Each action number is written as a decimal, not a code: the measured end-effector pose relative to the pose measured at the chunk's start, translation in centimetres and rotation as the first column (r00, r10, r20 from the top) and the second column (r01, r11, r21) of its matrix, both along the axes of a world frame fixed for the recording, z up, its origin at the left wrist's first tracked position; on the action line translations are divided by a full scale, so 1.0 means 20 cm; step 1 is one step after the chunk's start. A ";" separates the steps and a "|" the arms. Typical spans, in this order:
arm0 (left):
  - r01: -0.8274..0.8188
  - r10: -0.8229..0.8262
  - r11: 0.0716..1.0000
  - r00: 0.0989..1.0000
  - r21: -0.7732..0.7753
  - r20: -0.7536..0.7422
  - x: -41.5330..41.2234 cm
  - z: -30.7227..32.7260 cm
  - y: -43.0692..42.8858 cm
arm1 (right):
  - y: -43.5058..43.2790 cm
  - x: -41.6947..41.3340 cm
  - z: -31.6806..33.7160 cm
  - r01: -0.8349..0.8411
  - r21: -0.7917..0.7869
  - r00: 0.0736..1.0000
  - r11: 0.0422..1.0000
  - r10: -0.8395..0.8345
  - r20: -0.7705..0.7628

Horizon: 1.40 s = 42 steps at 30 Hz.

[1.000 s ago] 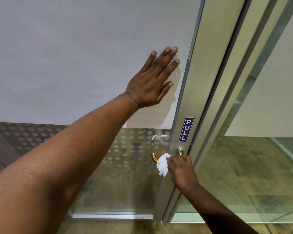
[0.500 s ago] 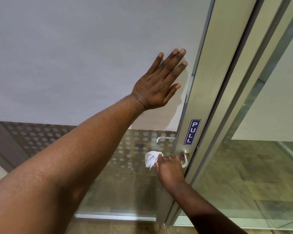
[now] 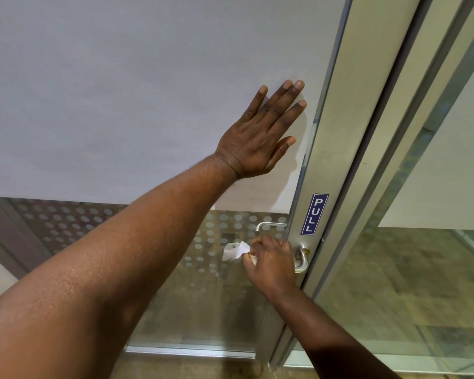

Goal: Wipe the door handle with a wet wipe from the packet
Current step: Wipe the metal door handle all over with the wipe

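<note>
Wipe (image 3: pixel 234 250) first: a small white wet wipe, bunched and limp, sticks out to the left of the right hand (image 3: pixel 271 265) just right of the frame's centre and low. It looks soft, light and damp, so it should mould round a bar easily but could slide out of a loose pinch; the safest hold is probably a wad pressed under the fingers against the metal, not by a corner. The right hand is clenched over the wipe and over the door handle (image 3: pixel 301 262), a stiff, smooth metal lever fixed to the door frame (image 3: pixel 329 160); such metal is likely slippery when wet. The left hand (image 3: pixel 260 135), upper centre of the frame, lies flat with fingers spread on the frosted door panel (image 3: pixel 121 91), holding nothing.

Most of the lever is covered by the right hand: only its curved neck and round base show at the hand's right edge, so how much of the bar the wipe touches cannot be told. The wipe's free end is blurred. A second handle (image 3: pixel 270 225) shows through the dotted glass above the hand. A blue PULL sign (image 3: pixel 314 214) sits on the frame above the lever. The packet is nowhere in view
</note>
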State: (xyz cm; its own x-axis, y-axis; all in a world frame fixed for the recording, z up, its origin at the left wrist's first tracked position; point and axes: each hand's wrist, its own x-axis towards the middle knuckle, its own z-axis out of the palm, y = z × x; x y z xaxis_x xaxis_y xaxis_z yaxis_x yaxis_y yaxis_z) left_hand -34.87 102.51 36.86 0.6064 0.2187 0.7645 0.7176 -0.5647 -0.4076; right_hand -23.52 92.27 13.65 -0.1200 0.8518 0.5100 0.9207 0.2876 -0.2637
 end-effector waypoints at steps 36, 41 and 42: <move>-0.011 0.011 1.000 1.000 -0.003 -0.017 0.00 0.01 -0.01 | -0.12 0.29 -0.18 -0.146 0.005 0.987 0.989 0.146 -0.061; -0.029 0.028 1.000 0.999 -0.001 -0.032 0.00 0.01 -0.01 | -0.03 0.16 -0.15 -0.126 0.029 0.990 0.992 0.128 -0.065; -0.032 0.031 1.000 0.999 -0.002 -0.031 0.00 0.01 -0.01 | -0.02 0.15 -0.14 -0.122 0.006 0.989 0.992 0.122 -0.077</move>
State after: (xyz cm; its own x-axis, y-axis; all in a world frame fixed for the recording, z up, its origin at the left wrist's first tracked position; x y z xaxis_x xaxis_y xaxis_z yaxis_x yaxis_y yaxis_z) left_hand -34.84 102.35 37.02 0.6227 0.2402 0.7447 0.7220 -0.5433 -0.4284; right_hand -20.54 91.85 10.77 -0.1835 0.8322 0.5232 0.8554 0.3974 -0.3322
